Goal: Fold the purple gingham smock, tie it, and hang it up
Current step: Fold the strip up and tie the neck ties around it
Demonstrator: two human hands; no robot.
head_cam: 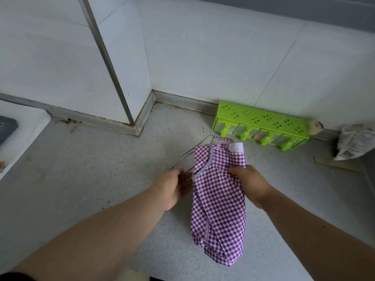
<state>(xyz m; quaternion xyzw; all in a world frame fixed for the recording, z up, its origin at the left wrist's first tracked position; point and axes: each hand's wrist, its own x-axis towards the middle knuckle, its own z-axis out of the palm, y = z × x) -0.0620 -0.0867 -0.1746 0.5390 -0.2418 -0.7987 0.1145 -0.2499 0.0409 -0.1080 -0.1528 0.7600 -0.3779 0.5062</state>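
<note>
White tiled walls meet a speckled grey counter (81, 179), with a metal-edged corner post standing at about eleven o'clock. At the far nine o'clock edge a white sink rim (26, 126) curves in with something dark grey inside. Near centre, the left hand (174, 187) reaches in from seven o'clock, its fingers curled round a thin tie string (188, 153) that loops up toward the smock's collar. The purple gingham smock (219, 199) lies folded into a long narrow bundle on the counter, a white tab at its twelve o'clock end. The right hand (247, 179) grips the bundle's upper right edge, thumb on top. At two o'clock a lime-green plastic rack (261, 118) sits against the wall, and at three o'clock a crumpled printed bag (355, 142).
</note>
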